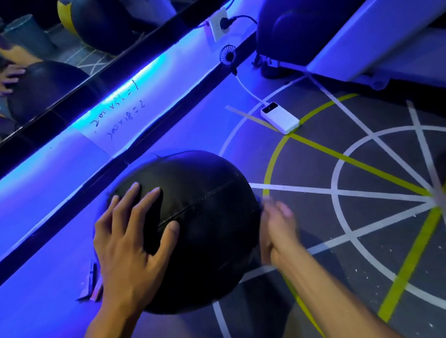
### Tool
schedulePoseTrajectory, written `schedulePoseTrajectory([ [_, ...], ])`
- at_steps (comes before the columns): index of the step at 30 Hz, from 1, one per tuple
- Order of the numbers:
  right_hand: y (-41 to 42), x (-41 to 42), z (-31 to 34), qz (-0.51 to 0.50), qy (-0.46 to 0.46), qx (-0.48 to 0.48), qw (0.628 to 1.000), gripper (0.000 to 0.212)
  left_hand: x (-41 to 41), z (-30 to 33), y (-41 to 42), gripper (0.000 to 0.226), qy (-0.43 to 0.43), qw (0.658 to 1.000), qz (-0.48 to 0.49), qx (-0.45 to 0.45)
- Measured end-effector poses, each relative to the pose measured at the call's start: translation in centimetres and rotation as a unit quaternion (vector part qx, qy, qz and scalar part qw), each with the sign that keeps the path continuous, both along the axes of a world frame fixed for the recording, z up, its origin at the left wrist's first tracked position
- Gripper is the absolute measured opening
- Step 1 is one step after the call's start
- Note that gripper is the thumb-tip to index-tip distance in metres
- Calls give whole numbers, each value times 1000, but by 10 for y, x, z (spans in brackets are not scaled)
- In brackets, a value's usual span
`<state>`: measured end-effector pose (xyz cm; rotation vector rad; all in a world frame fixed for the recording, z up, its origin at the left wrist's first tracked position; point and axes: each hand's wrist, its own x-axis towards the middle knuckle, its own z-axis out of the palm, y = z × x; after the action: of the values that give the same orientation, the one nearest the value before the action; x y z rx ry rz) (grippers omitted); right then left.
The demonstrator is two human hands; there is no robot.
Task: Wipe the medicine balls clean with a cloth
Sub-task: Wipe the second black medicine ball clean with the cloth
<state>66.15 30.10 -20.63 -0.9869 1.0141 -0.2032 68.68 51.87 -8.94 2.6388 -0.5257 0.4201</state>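
A: dim room, main light is the blue-violet LED strip running along the base of the mirror. Tints the white ledge and near floor, strip itself blown out to cyan-white

B: sharpness?

A: left hand crisp, right hand motion-blurred at the fingers. Black ball nearly swallows detail, only a faint sheen on top

B: edges?

A: wide-angle bend, ledge and floor lines curve toward the corners. Top left reflection soft and murky, shadow under the ball heavy, floor right goes grey with less tint
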Motion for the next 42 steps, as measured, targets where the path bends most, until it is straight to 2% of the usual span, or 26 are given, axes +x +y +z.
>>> schedulePoseTrajectory([
  [2, -2, 17, 39, 39, -70, -105, 991, 26, -6, -2, -1, 60, -6, 1000, 2, 6],
  [3, 4, 20, 60, 89, -107, -207, 968, 26, -8, -2, -3, 60, -10, 1000, 4, 6],
  [5, 24, 12, 94, 186, -145, -425, 874, 26, -14, -2, -5, 61, -19, 1000, 11, 5],
  [6, 31, 4, 99, 201, -156, -498, 829, 28, -17, -2, -6, 61, -23, 1000, 15, 3],
  [7, 33, -4, 99, 202, -177, -533, 802, 29, -18, -3, -6, 61, -27, 1000, 17, -1],
  [8, 29, -12, 89, 201, -193, -536, 797, 28, -20, -3, -4, 60, -29, 999, 16, 0],
  [10, 5, -20, 51, 179, -142, -485, 844, 24, -23, -5, -1, 60, -31, 999, 10, 8],
  [13, -31, -14, 12, 191, 7, -297, 936, 49, -35, -6, -4, 59, -35, 999, 5, 17],
  [15, -36, -8, 9, 190, 26, -220, 956, 49, -39, -1, -9, 53, -53, 998, -7, 20],
  [18, -30, -7, 39, 175, -53, -252, 950, 27, -28, 18, -7, 34, -62, 996, -61, -20],
  [20, -22, -16, 54, 181, -113, -292, 932, 24, -11, 27, 0, 35, -31, 996, -62, -47],
  [22, -18, -27, 50, 210, -112, -323, 916, 23, 4, 27, 7, 52, 20, 1000, -21, -2],
  [24, -18, -38, 36, 217, -93, -310, 921, 23, 11, 22, 10, 65, 77, 996, -23, 26],
  [27, -22, -57, 12, 196, -47, -287, 936, 32, 9, 22, 9, 63, 89, 996, -30, 10],
  [31, -25, -77, -6, 164, 39, -171, 971, 50, 0, 38, 0, 36, 25, 997, -38, -65],
  [33, -29, -84, -11, 153, 56, -110, 981, 51, 1, 42, 1, 34, 24, 996, -35, -73],
  [35, -32, -89, -14, 140, 56, -43, 988, 42, 1, 38, 8, 49, 79, 996, -24, -15],
  [37, -33, -93, -13, 135, 68, -1, 989, 36, -2, 31, 17, 66, 180, 983, -39, 7],
  [39, -32, -98, -12, 150, 77, 22, 985, 32, -3, 28, 25, 71, 223, 973, -43, -47],
  [42, -25, -104, -16, 162, 78, 66, 981, 24, 1, 27, 39, 81, 255, 955, 31, -148],
])
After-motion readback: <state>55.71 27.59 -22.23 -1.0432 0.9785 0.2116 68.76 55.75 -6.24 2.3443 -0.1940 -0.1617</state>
